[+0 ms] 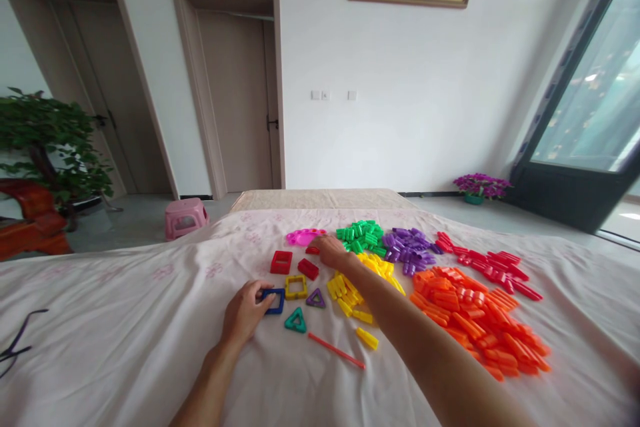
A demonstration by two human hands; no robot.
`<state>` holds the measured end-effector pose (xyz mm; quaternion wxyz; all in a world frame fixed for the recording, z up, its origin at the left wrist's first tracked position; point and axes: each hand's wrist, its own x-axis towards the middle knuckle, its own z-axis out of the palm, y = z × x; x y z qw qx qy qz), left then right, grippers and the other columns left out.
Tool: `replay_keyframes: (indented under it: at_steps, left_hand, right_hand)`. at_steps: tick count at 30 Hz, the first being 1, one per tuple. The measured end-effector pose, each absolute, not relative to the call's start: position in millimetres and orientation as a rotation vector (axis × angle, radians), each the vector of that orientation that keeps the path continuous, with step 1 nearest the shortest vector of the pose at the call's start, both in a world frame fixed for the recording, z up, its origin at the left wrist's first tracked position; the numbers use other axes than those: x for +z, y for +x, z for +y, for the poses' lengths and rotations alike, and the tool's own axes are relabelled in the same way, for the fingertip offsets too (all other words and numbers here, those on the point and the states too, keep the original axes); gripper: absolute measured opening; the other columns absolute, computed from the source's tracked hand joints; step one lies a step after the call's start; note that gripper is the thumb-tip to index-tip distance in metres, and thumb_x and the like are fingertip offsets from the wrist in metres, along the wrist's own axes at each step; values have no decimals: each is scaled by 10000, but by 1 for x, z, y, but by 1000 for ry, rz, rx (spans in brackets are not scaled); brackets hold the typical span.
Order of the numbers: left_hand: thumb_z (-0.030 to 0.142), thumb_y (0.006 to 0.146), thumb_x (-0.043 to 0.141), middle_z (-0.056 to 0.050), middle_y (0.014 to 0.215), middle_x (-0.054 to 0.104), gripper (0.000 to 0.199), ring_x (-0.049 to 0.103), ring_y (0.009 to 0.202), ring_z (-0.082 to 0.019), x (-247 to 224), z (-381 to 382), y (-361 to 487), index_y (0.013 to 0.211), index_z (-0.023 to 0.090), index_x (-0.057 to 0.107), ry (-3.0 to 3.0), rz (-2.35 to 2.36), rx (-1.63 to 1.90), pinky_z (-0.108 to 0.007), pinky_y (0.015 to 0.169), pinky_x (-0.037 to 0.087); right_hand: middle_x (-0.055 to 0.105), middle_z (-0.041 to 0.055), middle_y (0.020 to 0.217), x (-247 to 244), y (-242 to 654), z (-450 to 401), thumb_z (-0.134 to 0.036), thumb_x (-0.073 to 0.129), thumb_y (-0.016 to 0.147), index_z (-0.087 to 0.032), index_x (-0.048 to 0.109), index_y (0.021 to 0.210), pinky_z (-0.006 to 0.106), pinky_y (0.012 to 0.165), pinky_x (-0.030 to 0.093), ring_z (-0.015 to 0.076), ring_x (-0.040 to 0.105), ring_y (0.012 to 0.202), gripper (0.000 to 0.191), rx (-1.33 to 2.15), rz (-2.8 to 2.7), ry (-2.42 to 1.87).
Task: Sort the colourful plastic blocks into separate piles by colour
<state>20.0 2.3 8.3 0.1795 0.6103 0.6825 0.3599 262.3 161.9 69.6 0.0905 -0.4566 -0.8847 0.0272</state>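
Observation:
My left hand (245, 313) rests on the cloth with thumb and fingers closed on the left side of a blue square frame tile (280, 301). Farther forward, my right hand (333, 252) has its fingers curled down at a small red piece (313, 251), partly covered by the fingertips. A pink tray-like plastic piece (303, 237) lies just beyond it. Between the hands are a red square tile (281, 252), a red block (309, 269), a yellow square tile (296, 296), a purple triangle tile (315, 307) and a teal triangle tile (295, 329).
Piles of green (365, 238), purple (409, 249), yellow (383, 268), red (493, 267) and orange plastic pieces (475, 313) spread right. An orange stick (336, 351) and a yellow piece (367, 338) lie nearer. Glasses (17, 350) sit far left; a pink stool (187, 217) stands beyond.

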Motion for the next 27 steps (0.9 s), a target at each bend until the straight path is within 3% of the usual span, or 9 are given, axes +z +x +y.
replay_keyframes:
  at_steps: [5, 9, 15, 19, 24, 27]
  left_hand:
    - [423, 834, 656, -84, 1188, 751, 371, 687, 1065, -251, 12, 1, 21, 1116, 209, 768, 1766, 1861, 1002, -344, 928, 504]
    - [435, 827, 652, -96, 1189, 752, 391, 687, 1089, -267, 11, 0, 22, 1120, 206, 772, 1782, 1837, 1010, -358, 951, 505]
    - [417, 825, 654, -100, 1182, 754, 381, 684, 1075, -263, 9, 2, 22, 1117, 203, 771, 1783, 1832, 1022, -366, 960, 506]
    - [403, 839, 637, -99, 1185, 749, 368, 682, 1066, -258, 8, 3, 22, 1118, 201, 766, 1778, 1859, 999, -361, 951, 506]
    - [447, 832, 666, -100, 1218, 742, 415, 671, 1101, -270, 9, 3, 20, 1155, 208, 768, 1815, 1812, 981, -367, 973, 500]
    - [489, 793, 723, -108, 1221, 745, 471, 671, 1119, -284, 9, 3, 16, 1167, 206, 775, 1838, 1717, 987, -377, 988, 501]
  right_hand:
    - [709, 58, 1368, 68, 257, 143, -253, 676, 852, -287, 662, 1411, 322, 1000, 511, 254, 660, 1239, 560, 258, -2586, -1370]
    - [682, 125, 1391, 60, 249, 124, -394, 665, 869, -231, 614, 1450, 351, 981, 520, 296, 655, 1245, 606, 235, -2654, -1383]
    - [731, 141, 1257, 54, 241, 119, -214, 644, 844, -184, 712, 1242, 308, 924, 505, 278, 689, 1172, 405, 68, -2693, -1473]
    - [724, 152, 1273, 61, 245, 127, -126, 610, 853, -172, 691, 1290, 321, 960, 489, 272, 670, 1207, 447, 33, -2699, -1517]
    - [706, 162, 1299, 74, 243, 117, -130, 640, 831, -181, 698, 1298, 355, 959, 498, 296, 646, 1223, 474, -4, -2691, -1530]
    - [699, 118, 1331, 78, 238, 98, -185, 684, 804, -227, 686, 1345, 366, 1027, 474, 294, 611, 1267, 542, 37, -2710, -1361]
